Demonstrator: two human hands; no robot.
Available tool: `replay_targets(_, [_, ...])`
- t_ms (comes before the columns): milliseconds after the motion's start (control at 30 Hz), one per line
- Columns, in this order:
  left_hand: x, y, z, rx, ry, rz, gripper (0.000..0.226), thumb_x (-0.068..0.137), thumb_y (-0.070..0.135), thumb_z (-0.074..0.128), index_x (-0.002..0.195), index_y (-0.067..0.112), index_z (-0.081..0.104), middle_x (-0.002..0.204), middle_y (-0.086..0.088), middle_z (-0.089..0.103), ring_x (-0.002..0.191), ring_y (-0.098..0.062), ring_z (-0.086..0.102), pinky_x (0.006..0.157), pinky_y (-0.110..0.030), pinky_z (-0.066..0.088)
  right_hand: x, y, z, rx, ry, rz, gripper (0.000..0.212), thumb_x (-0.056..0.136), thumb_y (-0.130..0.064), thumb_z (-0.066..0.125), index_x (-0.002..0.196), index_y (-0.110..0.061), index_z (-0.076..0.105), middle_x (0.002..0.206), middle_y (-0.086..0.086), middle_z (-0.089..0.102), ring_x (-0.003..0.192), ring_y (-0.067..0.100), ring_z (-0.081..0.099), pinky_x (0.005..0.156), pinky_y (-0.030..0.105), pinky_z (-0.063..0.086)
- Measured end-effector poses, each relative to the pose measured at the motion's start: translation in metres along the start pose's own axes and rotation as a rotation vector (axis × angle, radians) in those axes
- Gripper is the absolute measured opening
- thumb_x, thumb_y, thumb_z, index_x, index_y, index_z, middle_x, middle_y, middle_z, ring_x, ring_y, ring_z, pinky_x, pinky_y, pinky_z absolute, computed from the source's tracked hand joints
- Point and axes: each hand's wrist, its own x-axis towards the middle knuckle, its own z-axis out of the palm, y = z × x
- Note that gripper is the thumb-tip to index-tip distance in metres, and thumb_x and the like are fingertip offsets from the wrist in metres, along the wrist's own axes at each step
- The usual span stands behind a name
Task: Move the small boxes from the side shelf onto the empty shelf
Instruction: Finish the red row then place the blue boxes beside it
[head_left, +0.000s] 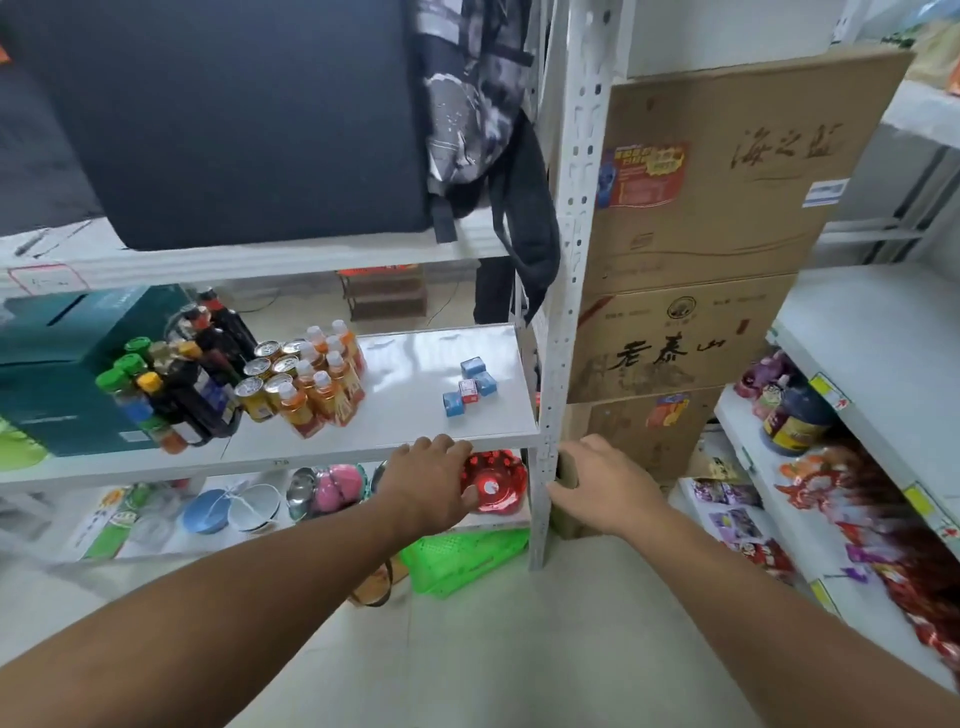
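Note:
Several small boxes (469, 387), blue ones and a red-and-white one, sit clustered on the right part of the white middle shelf (405, 415). My left hand (431, 480) reaches to the shelf's front edge; its fingertips rest on the edge and it holds nothing. My right hand (602, 483) is just right of the white shelf post (571, 234), below shelf level. Its fingers and thumb curl round a small brownish box (569, 469), which is mostly hidden by the hand.
Small orange bottles and cans (311, 379) and dark sauce bottles (182, 374) fill the shelf's left half beside a teal carton (57, 364). Stacked cardboard cartons (696, 249) stand right of the post. The side shelf (857, 364) at far right holds packets and jars. Bowls and a red dish (493, 480) lie below.

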Motion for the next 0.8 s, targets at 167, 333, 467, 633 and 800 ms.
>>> replay_targets(167, [0.013, -0.051, 0.017, -0.058, -0.020, -0.041, 0.072, 0.096, 0.068, 0.044, 0.155, 0.025, 0.042, 0.152, -0.006, 0.053, 0.135, -0.031, 0.053, 0.110, -0.051, 0.047, 0.030, -0.041, 0.011, -0.042, -0.019, 0.029, 0.064, 0.087, -0.062, 0.058, 0.145, -0.035, 0.054, 0.139, -0.001, 0.054, 0.125, 0.023, 0.060, 0.098, 0.046, 0.056])
replay_targets(333, [0.043, -0.107, 0.031, -0.147, -0.056, -0.080, 0.078, 0.094, 0.072, 0.047, 0.155, 0.025, 0.040, 0.151, -0.005, 0.053, 0.134, -0.030, 0.053, 0.108, -0.051, 0.049, 0.062, -0.085, 0.029, -0.030, -0.060, 0.060, 0.057, 0.093, -0.047, 0.057, 0.147, -0.028, 0.054, 0.151, 0.001, 0.050, 0.131, 0.020, 0.056, 0.104, 0.040, 0.051])
replay_targets(467, [0.072, -0.144, 0.041, -0.156, -0.026, -0.066, 0.079, 0.090, 0.078, 0.048, 0.149, 0.025, 0.046, 0.143, -0.003, 0.058, 0.127, -0.028, 0.057, 0.099, -0.049, 0.052, 0.091, -0.113, 0.046, -0.029, -0.077, 0.085, 0.052, 0.091, -0.046, 0.061, 0.139, -0.024, 0.059, 0.145, 0.002, 0.055, 0.118, 0.017, 0.063, 0.100, 0.040, 0.055])
replay_targets(633, [0.108, -0.173, 0.044, -0.175, -0.016, -0.041, 0.077, 0.092, 0.076, 0.052, 0.149, 0.025, 0.047, 0.143, -0.002, 0.059, 0.127, -0.027, 0.058, 0.098, -0.048, 0.053, 0.132, -0.128, 0.062, -0.061, -0.100, 0.137, 0.054, 0.084, -0.053, 0.063, 0.129, -0.025, 0.066, 0.127, 0.002, 0.063, 0.112, 0.022, 0.068, 0.098, 0.046, 0.059])
replay_targets(800, [0.139, -0.180, 0.053, -0.250, -0.055, -0.087, 0.074, 0.092, 0.076, 0.053, 0.147, 0.027, 0.049, 0.140, 0.000, 0.061, 0.124, -0.026, 0.059, 0.093, -0.046, 0.056, 0.170, -0.132, 0.064, -0.064, -0.082, 0.123, 0.056, 0.093, -0.051, 0.062, 0.142, -0.026, 0.059, 0.131, 0.004, 0.060, 0.113, 0.022, 0.066, 0.096, 0.043, 0.058])
